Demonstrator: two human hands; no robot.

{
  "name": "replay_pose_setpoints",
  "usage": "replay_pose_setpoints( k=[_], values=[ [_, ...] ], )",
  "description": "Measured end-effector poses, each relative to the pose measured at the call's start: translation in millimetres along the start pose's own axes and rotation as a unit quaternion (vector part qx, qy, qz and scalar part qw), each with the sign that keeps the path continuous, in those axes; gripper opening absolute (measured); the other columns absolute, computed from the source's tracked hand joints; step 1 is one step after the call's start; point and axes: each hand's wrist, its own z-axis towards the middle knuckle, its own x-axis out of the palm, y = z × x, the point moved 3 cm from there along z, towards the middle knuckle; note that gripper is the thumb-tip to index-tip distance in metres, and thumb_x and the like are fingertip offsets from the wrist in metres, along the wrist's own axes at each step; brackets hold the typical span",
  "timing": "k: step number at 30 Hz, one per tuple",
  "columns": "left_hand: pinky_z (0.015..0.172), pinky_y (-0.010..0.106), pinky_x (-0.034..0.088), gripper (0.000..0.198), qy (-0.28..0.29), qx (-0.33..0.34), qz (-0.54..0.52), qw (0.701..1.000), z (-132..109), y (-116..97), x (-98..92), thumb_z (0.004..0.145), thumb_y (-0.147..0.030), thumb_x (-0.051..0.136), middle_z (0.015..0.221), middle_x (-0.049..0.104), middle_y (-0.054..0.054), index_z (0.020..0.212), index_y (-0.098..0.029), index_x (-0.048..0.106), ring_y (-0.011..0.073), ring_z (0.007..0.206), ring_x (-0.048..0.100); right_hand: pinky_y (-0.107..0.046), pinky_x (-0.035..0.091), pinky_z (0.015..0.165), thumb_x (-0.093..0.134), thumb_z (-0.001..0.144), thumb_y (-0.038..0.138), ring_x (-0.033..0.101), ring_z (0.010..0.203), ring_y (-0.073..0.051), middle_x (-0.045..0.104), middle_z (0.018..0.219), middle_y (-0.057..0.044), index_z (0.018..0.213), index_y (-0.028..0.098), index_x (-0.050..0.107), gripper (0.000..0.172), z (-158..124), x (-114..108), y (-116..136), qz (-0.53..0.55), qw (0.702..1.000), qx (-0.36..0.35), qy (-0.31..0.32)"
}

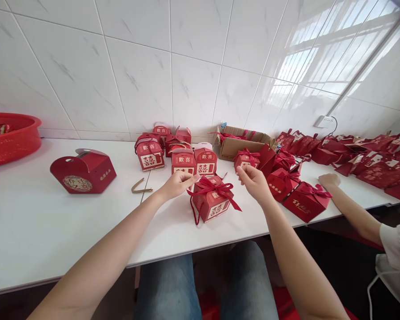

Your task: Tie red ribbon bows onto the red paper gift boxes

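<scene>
A red gift box [214,202] with white double-happiness panels stands in front of me, near the table's front edge. A dark red ribbon bow [214,186] is tied across its top, with one tail trailing right. A red cord hangs down its left side. My left hand [177,184] is closed in a pinch at the bow's upper left loop, its fingertips against the ribbon. To the right of the bow and apart from the box, my right hand [252,181] is raised with thumb and fingers pinched; anything between them is too small to make out.
Behind are several similar boxes [150,153] and a cardboard carton [231,149] of ribbons. At left stand a larger red box [96,171], a gold strip [140,190] and a red basket [13,142]. Bowed boxes [306,202] and a co-worker's hand [330,179] are right.
</scene>
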Motion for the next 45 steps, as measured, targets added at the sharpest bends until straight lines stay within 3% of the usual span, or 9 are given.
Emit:
replay_pose_setpoints(
  k=[3, 9, 13, 16, 21, 28, 34, 39, 45],
  values=[
    [0.051, 0.027, 0.023, 0.054, 0.013, -0.016, -0.007, 1.0, 0.7, 0.3, 3.9, 0.086, -0.057, 0.047, 0.052, 0.034, -0.002, 0.052, -0.016, 0.044, 0.0093, 0.05, 0.031, -0.027, 0.039, 0.056, 0.042, 0.083, 0.066, 0.049, 0.056, -0.013, 0.054, 0.063, -0.002, 0.067, 0.019, 0.052, 0.051, -18.9, -2.5, -9.9, -0.047, 0.996, 0.047, 0.057],
    [0.05, 0.028, 0.017, 0.055, 0.155, -0.042, -0.007, 0.987, -2.6, 0.4, 3.6, 0.081, -0.054, 0.056, 0.05, 0.027, -0.004, 0.047, -0.017, 0.037, 0.0081, 0.048, 0.023, -0.028, 0.041, 0.062, 0.041, 0.085, 0.064, 0.051, 0.06, -0.013, 0.054, 0.063, -0.001, 0.063, 0.017, 0.055, 0.053, -52.9, 7.9, -14.6, -0.009, 0.967, 0.132, 0.216],
    [0.05, 0.026, 0.023, 0.048, 0.24, -0.077, -0.016, 0.968, -4.9, 3.7, 4.0, 0.078, -0.051, 0.062, 0.051, 0.038, -0.003, 0.051, -0.016, 0.047, 0.0087, 0.05, 0.031, -0.027, 0.039, 0.059, 0.053, 0.082, 0.059, 0.048, 0.058, -0.012, 0.053, 0.062, 0.0, 0.065, 0.018, 0.055, 0.044, -65.9, 14.4, -16.4, 0.067, 0.962, 0.135, 0.229],
    [0.052, 0.024, 0.028, 0.035, 0.244, -0.082, -0.007, 0.966, -3.8, 9.5, 4.3, 0.072, -0.047, 0.069, 0.059, 0.049, -0.001, 0.062, -0.015, 0.061, 0.0093, 0.055, 0.038, -0.026, 0.036, 0.056, 0.055, 0.081, 0.058, 0.047, 0.057, -0.012, 0.052, 0.062, 0.001, 0.067, 0.018, 0.056, 0.042, -71.7, 19.4, -22.9, 0.096, 0.959, 0.141, 0.228],
    [0.05, 0.023, 0.029, 0.03, 0.267, -0.074, -0.029, 0.96, -2.4, 18.2, 9.7, 0.065, -0.041, 0.075, 0.055, 0.048, -0.003, 0.059, -0.015, 0.061, 0.0089, 0.053, 0.039, -0.027, 0.039, 0.059, 0.055, 0.081, 0.054, 0.049, 0.062, -0.013, 0.054, 0.067, 0.0, 0.074, 0.018, 0.058, 0.038, -73.8, 29.3, -33.6, 0.1, 0.96, 0.12, 0.234],
    [0.055, 0.022, 0.035, 0.017, 0.293, -0.114, 0.0, 0.949, -4.1, 25.6, 14.3, 0.062, -0.03, 0.075, 0.063, 0.062, 0.0, 0.07, -0.016, 0.072, 0.0108, 0.058, 0.048, -0.033, 0.045, 0.069, 0.062, 0.075, 0.047, 0.055, 0.075, -0.019, 0.061, 0.082, -0.004, 0.075, 0.02, 0.056, 0.028, -76.5, 31.9, -45.8, -0.072, 0.988, 0.075, 0.114],
    [0.054, 0.023, 0.033, 0.024, 0.28, -0.101, -0.015, 0.955, -5.2, 27.4, 37.7, 0.07, -0.035, 0.066, 0.053, 0.053, -0.002, 0.059, -0.014, 0.063, 0.0103, 0.053, 0.044, -0.044, 0.046, 0.093, 0.08, 0.057, 0.047, 0.053, 0.114, -0.029, 0.051, 0.129, -0.012, 0.13, 0.022, 0.035, 0.09, -89.1, 49.6, -38.4, 0.007, 0.998, 0.055, 0.028],
    [0.059, 0.024, 0.039, 0.017, 0.281, -0.073, -0.045, 0.956, -8.3, 25.7, 59.3, 0.07, -0.03, 0.066, 0.063, 0.06, 0.001, 0.072, -0.013, 0.064, 0.0126, 0.06, 0.052, -0.046, 0.042, 0.1, 0.08, 0.058, 0.044, 0.05, 0.119, -0.029, 0.051, 0.13, -0.013, 0.131, 0.021, 0.034, 0.089, -95.7, 62.1, -36.7, 0.055, 0.995, 0.066, -0.048],
    [0.059, 0.024, 0.038, 0.027, 0.301, -0.022, -0.076, 0.95, -12.5, 24.3, 74.4, 0.071, -0.03, 0.069, 0.064, 0.054, -0.002, 0.093, -0.015, 0.062, 0.0109, 0.06, 0.049, -0.048, 0.039, 0.103, 0.082, 0.052, 0.046, 0.046, 0.124, -0.032, 0.044, 0.137, -0.016, 0.143, 0.02, 0.015, 0.116, -104.3, 57.8, -49.5, 0.044, 0.984, 0.114, -0.13]
  ],
)
